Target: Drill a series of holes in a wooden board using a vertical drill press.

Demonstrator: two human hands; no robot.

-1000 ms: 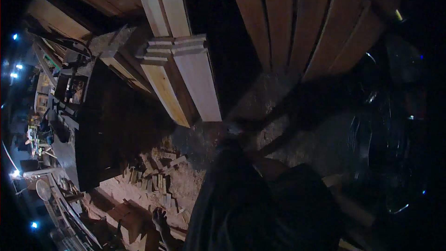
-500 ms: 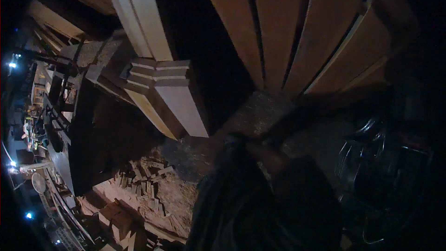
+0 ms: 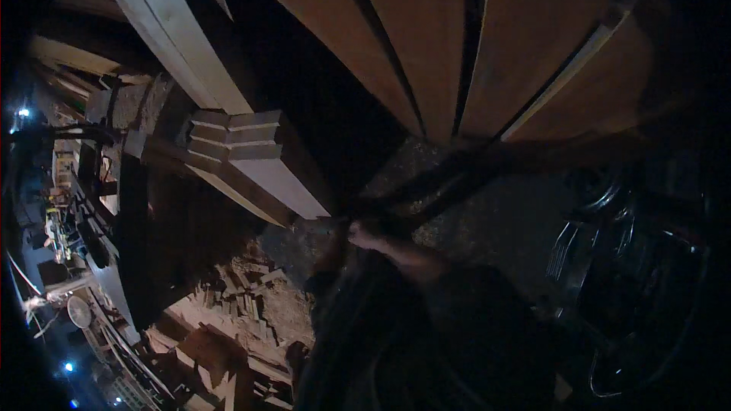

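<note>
My right hand (image 3: 367, 234) is curled closed at the near end of a stack of pale, planed wooden pieces (image 3: 282, 183). Whatever it grips, if anything, is lost in the dark. Beside it on the left, my left hand (image 3: 329, 250) is only a dim brownish shape, close under the same wood end; its fingers do not show. The wooden pieces have stepped ends at their far side, and a long pale timber (image 3: 179, 34) rises behind them.
Large brown boards (image 3: 426, 46) lie side by side at the far right. Offcuts and sawdust (image 3: 247, 301) cover the floor at lower left, near a wooden block (image 3: 209, 354). A dark, shiny object with bent edges (image 3: 601, 236) stands at right.
The view has shifted, with the stacked wood now slightly farther left. My right hand has moved left to the wood's near end, and its forearm shows more plainly.
</note>
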